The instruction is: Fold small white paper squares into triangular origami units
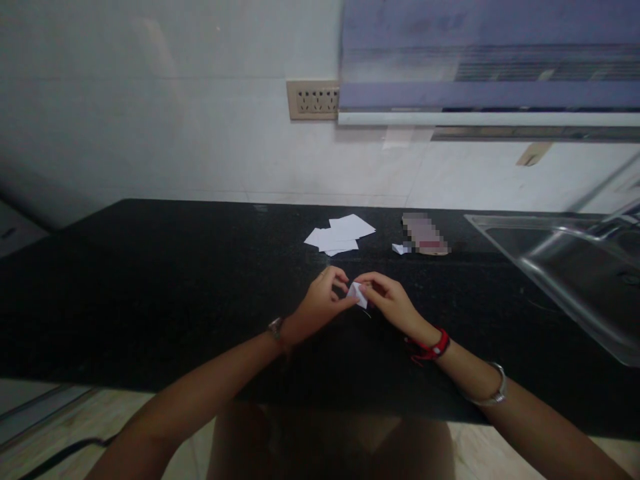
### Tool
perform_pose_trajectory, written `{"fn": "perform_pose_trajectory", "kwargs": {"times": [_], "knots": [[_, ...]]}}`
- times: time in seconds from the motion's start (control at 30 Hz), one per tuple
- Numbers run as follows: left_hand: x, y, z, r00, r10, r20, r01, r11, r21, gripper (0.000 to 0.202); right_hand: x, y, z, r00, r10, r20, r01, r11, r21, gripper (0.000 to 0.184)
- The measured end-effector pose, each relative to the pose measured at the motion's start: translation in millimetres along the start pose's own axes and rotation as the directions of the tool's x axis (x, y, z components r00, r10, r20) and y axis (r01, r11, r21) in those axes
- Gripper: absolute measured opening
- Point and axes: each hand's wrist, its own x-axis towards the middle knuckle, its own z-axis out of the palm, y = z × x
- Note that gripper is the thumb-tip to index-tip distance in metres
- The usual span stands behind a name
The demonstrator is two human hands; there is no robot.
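Note:
A small folded piece of white paper (357, 293) is held between my two hands, just above the dark counter (210, 293). My left hand (324, 299) has its thumb pressed on the paper's lower edge, with the other fingers curled around the left side. From the right, my right hand (391, 301) pinches the paper between thumb and fingers. Behind the hands lies a loose pile of white paper sheets (340, 235). A smaller folded white paper (399, 249) rests to the right of that pile, beside a blurred-out flat object (426, 235).
A steel sink (545, 267) is set into the counter at the right. The tiled wall (200, 133) rises behind, with a socket panel (313, 101) and a purple-blue panel (480, 60) at upper right. The counter's front edge (125, 388) runs close to my body.

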Motion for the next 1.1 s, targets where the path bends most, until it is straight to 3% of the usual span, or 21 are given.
{"fn": "perform_pose_trajectory", "kwargs": {"times": [0.17, 0.3, 0.43, 0.67, 0.83, 0.97, 1.1], "knots": [[-1.7, 3.3, 4.6, 0.989, 0.145, -0.035, -0.140, 0.984, 0.113, 0.015, 0.3, -0.5, 2.1, 0.999, 0.018, -0.042, -0.019, 1.000, -0.012, 0.015], [-1.4, 6.6, 2.4, 0.991, 0.126, -0.039, -0.121, 0.987, 0.110, 0.010, 1.2, 2.4, 2.2, 0.998, 0.033, -0.054, -0.034, 0.999, -0.014, 0.013], [-2.0, 7.6, 1.5, 0.986, 0.164, -0.018, -0.156, 0.962, 0.223, 0.005, 1.0, 2.8, 2.9, 0.996, 0.022, -0.085, -0.028, 0.997, -0.066, 0.012], [-2.8, 8.3, 3.8, 0.955, 0.297, -0.011, -0.271, 0.888, 0.371, 0.006, -0.3, -2.9, 5.6, 0.987, -0.101, -0.126, 0.062, 0.957, -0.285, 0.007], [-5.0, 10.6, 4.1, 0.940, 0.341, 0.022, -0.321, 0.857, 0.404, 0.009, 0.1, -1.5, 4.6, 0.990, -0.101, -0.095, 0.072, 0.961, -0.266, 0.008], [-2.7, 8.8, 0.0, 0.958, 0.275, -0.077, -0.240, 0.922, 0.305, 0.006, -0.6, -1.9, 1.9, 0.987, -0.108, -0.122, 0.073, 0.963, -0.259, 0.009], [1.5, 4.8, -3.5, 0.981, 0.188, -0.044, -0.173, 0.959, 0.225, 0.009, -1.2, -2.8, 0.3, 0.985, -0.135, -0.103, 0.106, 0.961, -0.255, 0.013]]}}
